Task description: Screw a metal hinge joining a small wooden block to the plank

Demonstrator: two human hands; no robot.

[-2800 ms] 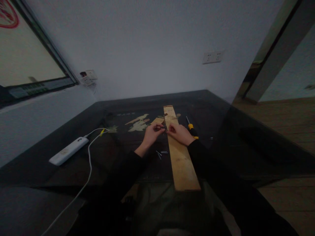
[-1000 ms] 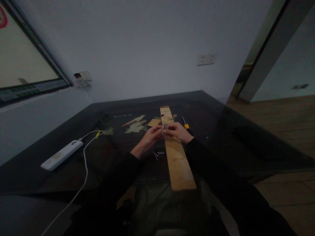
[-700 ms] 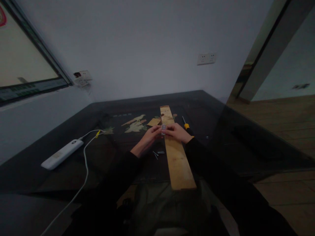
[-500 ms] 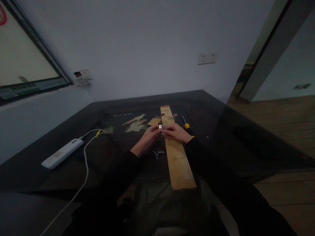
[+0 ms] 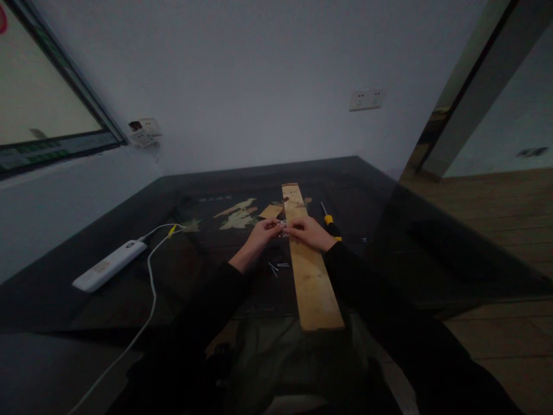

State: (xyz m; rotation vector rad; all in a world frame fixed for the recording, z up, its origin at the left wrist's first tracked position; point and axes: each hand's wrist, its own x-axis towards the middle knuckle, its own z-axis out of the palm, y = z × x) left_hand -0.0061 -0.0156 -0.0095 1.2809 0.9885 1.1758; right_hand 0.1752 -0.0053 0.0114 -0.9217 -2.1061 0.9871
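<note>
A small shiny metal hinge [image 5: 282,226] is pinched between the fingertips of my left hand [image 5: 261,235] and my right hand [image 5: 311,233]. Both hands are closed on it, and the fingers cover part of it. The hinge is at the left edge of a long wooden board [image 5: 317,291], and my right hand is over the board. Several thin screws [image 5: 273,268] lie on the dark table [image 5: 233,288] to the left of the board. A yellow-and-black screwdriver [image 5: 330,223] rests to the right of it, beyond my right hand.
A square wooden piece [image 5: 271,211] lies just left of the board's far part. On the left are a white power strip [image 5: 110,265] and its white cable [image 5: 152,288], with a yellow tag. The wall with a socket [image 5: 366,100] stands behind the table.
The hinge has turned slightly between my fingers and its bright flat face shows less. Both hands keep their hold in nearly the same place.
</note>
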